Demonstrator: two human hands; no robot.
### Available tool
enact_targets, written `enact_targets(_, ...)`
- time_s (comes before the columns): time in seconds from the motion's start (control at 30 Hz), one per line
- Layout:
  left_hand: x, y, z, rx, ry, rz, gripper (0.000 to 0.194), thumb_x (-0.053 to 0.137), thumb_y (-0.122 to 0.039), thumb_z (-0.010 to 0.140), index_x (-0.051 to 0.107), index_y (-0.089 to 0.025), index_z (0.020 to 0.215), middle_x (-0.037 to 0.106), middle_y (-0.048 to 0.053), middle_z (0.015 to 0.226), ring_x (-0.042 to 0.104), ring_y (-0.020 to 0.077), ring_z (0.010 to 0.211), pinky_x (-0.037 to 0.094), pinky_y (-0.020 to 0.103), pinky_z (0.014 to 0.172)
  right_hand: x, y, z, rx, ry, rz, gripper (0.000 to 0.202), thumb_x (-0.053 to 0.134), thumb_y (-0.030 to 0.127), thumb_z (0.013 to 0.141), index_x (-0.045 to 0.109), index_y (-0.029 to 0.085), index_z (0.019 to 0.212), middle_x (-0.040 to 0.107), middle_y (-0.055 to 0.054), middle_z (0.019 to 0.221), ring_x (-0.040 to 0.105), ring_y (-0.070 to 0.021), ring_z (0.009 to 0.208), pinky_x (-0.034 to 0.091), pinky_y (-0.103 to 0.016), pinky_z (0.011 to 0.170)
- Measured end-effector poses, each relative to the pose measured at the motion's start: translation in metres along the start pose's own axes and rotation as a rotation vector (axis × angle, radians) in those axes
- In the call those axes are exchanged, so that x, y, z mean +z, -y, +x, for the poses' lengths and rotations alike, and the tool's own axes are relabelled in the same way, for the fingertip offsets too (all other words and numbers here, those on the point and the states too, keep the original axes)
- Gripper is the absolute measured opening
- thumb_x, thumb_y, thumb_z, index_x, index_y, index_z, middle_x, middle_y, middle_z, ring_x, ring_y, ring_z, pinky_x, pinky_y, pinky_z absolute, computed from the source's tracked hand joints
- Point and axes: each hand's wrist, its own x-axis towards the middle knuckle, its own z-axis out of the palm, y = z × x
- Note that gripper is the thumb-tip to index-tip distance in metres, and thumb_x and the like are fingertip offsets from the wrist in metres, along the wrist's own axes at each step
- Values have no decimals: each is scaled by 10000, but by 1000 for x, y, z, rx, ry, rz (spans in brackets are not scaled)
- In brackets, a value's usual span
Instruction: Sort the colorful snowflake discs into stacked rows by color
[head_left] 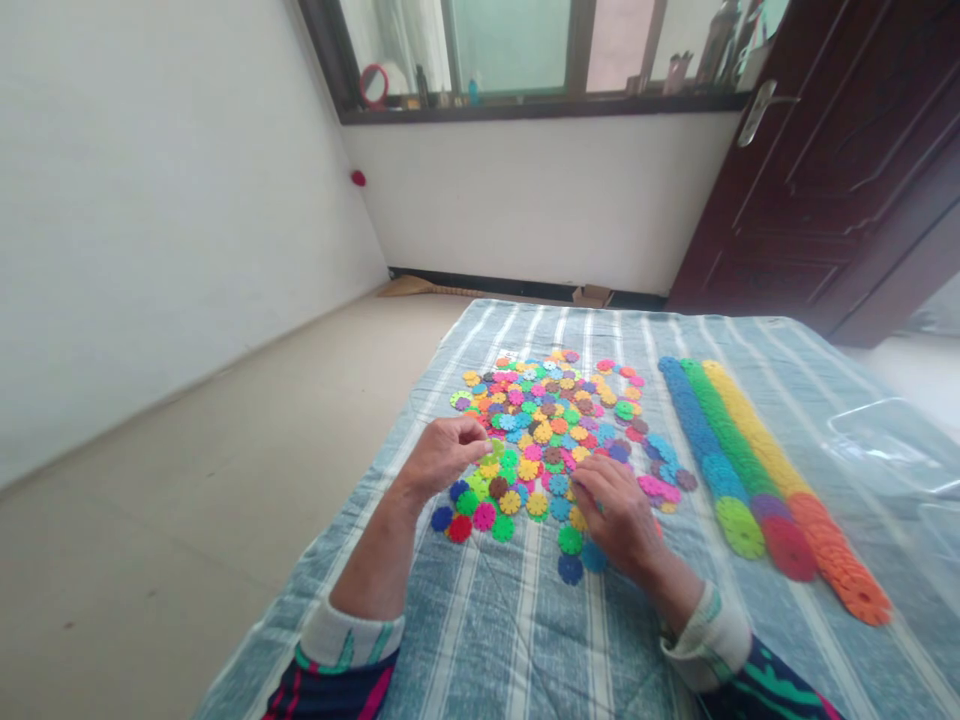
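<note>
The pile [559, 426] of coloured discs spreads over the cloth [510, 620], closer to its left edge than its right, with strays on the near side. The discs are thin and overlap, so each is probably best caught by the rim, with light fingertips that leave its neighbours unmoved. The left hand [446, 455], at the pile's left side, has thumb and forefinger together at a lime disc [494, 452]; whether they grip it cannot be told. Its forearm slants in from the near side, knuckles up. The right hand [619, 510] is palm down over the pile's near right part, fingers bent and aimed left; what they hold, if anything, cannot be told. Farther right lie a blue row [694, 425], a green row [720, 430] and a yellow row [754, 430], then a clear box [885, 408] toward the right edge.
</note>
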Motion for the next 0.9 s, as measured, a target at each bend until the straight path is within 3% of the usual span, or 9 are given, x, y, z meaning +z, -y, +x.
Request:
enact_targets(0.23, 39, -26, -10, 88, 178, -68, 127, 585, -251, 717, 626, -158, 641, 575, -23, 585, 514, 108, 568, 396, 223, 557, -1, 11, 1, 56, -31, 117, 196, 554, 243, 912, 649, 188, 1074, 714, -110, 998, 660, -244, 949, 530, -391, 842)
enact_targets(0.37, 57, -35, -14, 219, 250, -25, 144, 574, -233, 740, 685, -162, 683, 630, -2, 659, 558, 123, 644, 423, 232, 621, -3, 13, 2, 62, -25, 141, 165, 541, 232, 913, 678, 192, 995, 732, -94, 899, 681, -225, 844, 536, -349, 767)
enact_targets(0.43, 54, -35, -13, 230, 305, -3, 165, 558, -241, 756, 699, -161, 722, 647, 4, 688, 578, 131, 681, 430, 233, 648, -5, 11, 1, 88, 7, 135, 154, 534, 216, 909, 687, 198, 895, 730, -71, 816, 679, -208, 758, 527, -321, 710)
enact_targets(0.53, 34, -26, -8, 166, 360, 137, 163, 537, -246, 758, 672, -162, 722, 625, -9, 678, 563, 128, 668, 411, 225, 631, -7, 7, 0, 145, 19, 145, 156, 539, 204, 894, 676, 198, 818, 729, -55, 783, 677, -199, 727, 518, -302, 691)
enact_targets(0.67, 7, -6, -2, -28, 247, 590, 79, 569, -212, 675, 633, -180, 709, 575, -17, 654, 525, 146, 651, 350, 245, 597, -8, 5, 0, 179, 5, 173, 144, 542, 199, 885, 663, 200, 806, 729, -45, 783, 681, -198, 742, 513, -292, 697)
enact_targets(0.77, 4, 4, 0, -118, 273, 721, 109, 606, -226, 627, 633, -199, 729, 579, -19, 668, 533, 166, 689, 335, 253, 601, -6, 6, 0, 175, 24, 188, 134, 551, 192, 878, 663, 202, 806, 732, -43, 789, 683, -191, 732, 509, -279, 692)
enact_targets(0.9, 10, 9, 4, -125, 295, 690, 80, 625, -217, 590, 578, -201, 653, 510, -44, 586, 493, 148, 629, 294, 249, 558, -5, 7, -1, 171, 55, 209, 130, 555, 181, 874, 664, 204, 808, 731, -38, 790, 682, -181, 726, 500, -263, 684)
